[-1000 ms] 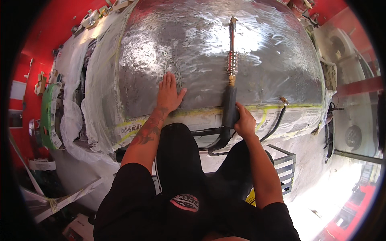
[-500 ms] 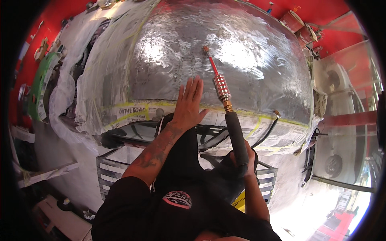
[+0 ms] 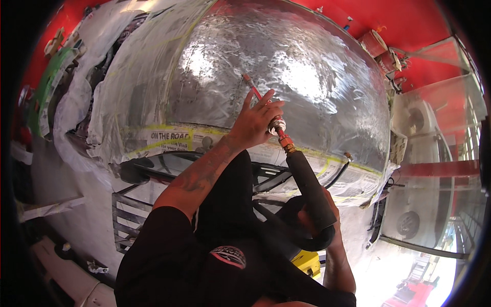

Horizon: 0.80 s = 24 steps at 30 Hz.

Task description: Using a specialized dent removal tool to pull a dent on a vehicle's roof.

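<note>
A long tool (image 3: 309,181) with a thick black handle, brass fitting, bright metal collar, red shaft and copper-coloured tip slants up toward the shiny bare-metal panel (image 3: 225,97). The tip is over the panel; whether it touches cannot be told. My left hand (image 3: 253,123) is closed around the ribbed metal part, its fingers laid across and one pointing up, hiding much of that part. My right hand (image 3: 333,207) grips the lower end of the black handle, where a black hose bends away. Its fingers are partly behind the handle.
Newspaper and yellow tape (image 3: 169,135) mask the panel's near edge, with plastic sheeting (image 3: 117,97) at left. A black cable (image 3: 340,174) is fixed at the panel's right front. A slatted rack (image 3: 125,217) and a yellow object (image 3: 308,263) sit close to my body.
My left hand has moved from beside the tool, fingers flat, onto its metal part. The tip has swung left and slightly nearer. My right hand has shifted a little right and down.
</note>
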{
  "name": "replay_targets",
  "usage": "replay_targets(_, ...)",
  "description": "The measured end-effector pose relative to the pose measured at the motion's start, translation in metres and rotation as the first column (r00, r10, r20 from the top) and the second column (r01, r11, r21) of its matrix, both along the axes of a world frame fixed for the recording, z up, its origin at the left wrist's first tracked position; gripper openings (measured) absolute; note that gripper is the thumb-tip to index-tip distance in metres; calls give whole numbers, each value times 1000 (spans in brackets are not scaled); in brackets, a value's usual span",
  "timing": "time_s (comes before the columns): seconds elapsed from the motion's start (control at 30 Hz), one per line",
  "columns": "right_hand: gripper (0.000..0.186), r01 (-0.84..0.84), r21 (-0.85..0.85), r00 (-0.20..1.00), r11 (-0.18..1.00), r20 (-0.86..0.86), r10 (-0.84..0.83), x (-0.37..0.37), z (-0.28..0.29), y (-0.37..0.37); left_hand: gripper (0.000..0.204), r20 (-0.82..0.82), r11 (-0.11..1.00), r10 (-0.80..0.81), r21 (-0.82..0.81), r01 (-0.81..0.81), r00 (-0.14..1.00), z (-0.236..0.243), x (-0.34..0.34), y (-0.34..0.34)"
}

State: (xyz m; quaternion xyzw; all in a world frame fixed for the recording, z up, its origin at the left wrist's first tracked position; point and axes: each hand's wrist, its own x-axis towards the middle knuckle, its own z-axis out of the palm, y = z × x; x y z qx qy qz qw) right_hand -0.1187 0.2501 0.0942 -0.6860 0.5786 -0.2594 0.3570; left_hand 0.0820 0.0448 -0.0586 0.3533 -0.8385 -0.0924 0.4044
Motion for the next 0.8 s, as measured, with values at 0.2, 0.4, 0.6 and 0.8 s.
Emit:
replay_targets(0.2,79,137,288,918,948,322,-230,19,69,-40,41,-298,1000,-7,24,15,954,-5,-9,-45)
replay_targets(0.4,51,188,109,982,976,-23,-186,28,128,-90,44,-538,983,23,166,79,843,5,-15,-81)
replay_targets(0.6,45,76,104,992,992,-107,-65,51,166,-132,45,-641,1000,13,-10,-25,768,-21,-2,-116)
replay_targets(0.8,49,89,134,988,987,-141,-70,58,171,-145,32,-508,992,124,92,-89,853,22,-10,-100)
